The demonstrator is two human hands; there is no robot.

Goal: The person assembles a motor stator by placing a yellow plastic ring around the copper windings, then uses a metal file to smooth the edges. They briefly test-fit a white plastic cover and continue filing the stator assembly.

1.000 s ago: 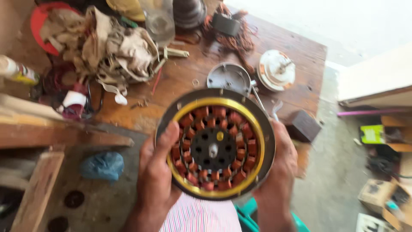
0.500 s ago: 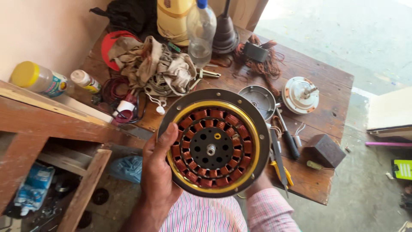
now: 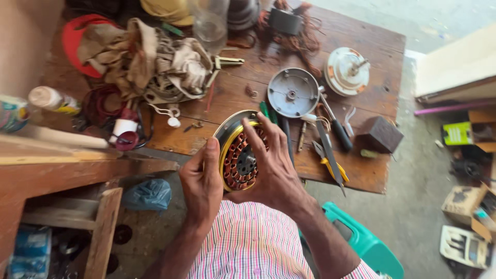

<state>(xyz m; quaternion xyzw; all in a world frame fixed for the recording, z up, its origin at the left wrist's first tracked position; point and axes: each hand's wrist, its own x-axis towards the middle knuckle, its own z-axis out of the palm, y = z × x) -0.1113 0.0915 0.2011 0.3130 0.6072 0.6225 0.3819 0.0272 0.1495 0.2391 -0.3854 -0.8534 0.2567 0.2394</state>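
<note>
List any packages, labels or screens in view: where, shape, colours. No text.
Green box: floor, right, flat, yellow-green.
Cardboard box: floor, lower right, brown.
Printed carton: bottom right, white with dark pictures.
Labelled bottle: left bench, lying, white, yellow label.
No screens.

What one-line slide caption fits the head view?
Both hands, left hand and right hand, hold a copper-wound fan motor stator above a cluttered wooden workbench.

A worn wooden table [image 3: 372, 93] stood on a grey concrete floor [image 3: 413, 206], which was lit by daylight (brightest toward the upper right). A rough timber bench [image 3: 77, 170] adjoined a plain tan wall [image 3: 20, 46]. A teal plastic seat [image 3: 369, 243] sat below.
</note>
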